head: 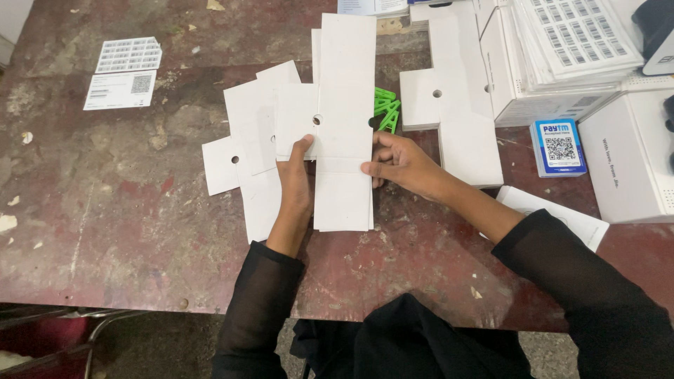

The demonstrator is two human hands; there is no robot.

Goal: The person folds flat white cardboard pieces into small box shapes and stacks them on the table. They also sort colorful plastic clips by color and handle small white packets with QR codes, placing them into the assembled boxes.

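We're looking straight down at a worn, reddish bench [105, 231], and right in the centre of the frame we hold a flat white die-cut card blank [342, 133], its long strip running up and down and a side flap with a small round hole sticking out to the left. Our left hand [295, 184] pinches that flap, thumb on top and fingers tucked beneath, so the card stays off the bench and steady; our right hand [399, 160] is curled against the strip's right edge at about mid-height, fingertips pressing in where a faint crease crosses the card, a grip that looks suited to squaring or bending it along that line. Under and to the left of the held piece more loose blanks [242, 144] fan out, within easy reach of the left hand. Just right of centre sits a neat stack of blanks [449, 105], and peeking out between it and our card are some green plastic clips [386, 109]. Upper right of the frame, sheets of barcode labels [576, 31] rest on white boxes [632, 161], with a small blue code stand [558, 146] beside them; upper left lies a label sheet [128, 55].
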